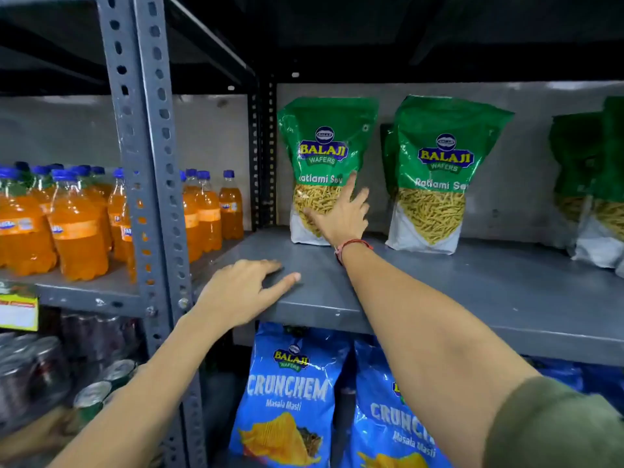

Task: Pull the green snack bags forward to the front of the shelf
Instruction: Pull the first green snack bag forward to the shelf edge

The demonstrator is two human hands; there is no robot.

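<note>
Green snack bags stand upright at the back of a grey metal shelf (439, 292). The leftmost green bag (326, 140) has my right hand (341, 217) spread against its lower front, fingers apart, touching it without a closed grip. A second green bag (442, 163) stands to its right with another bag partly hidden behind it. More green bags (594, 177) stand at the right edge. My left hand (243, 292) rests flat on the shelf's front left edge, fingers open, holding nothing.
A perforated grey upright post (148, 163) divides the shelving. Orange drink bottles (74, 224) fill the left shelf. Blue chip bags (290, 393) hang below the grey shelf. Cans (50, 376) sit at lower left. The shelf above is dark.
</note>
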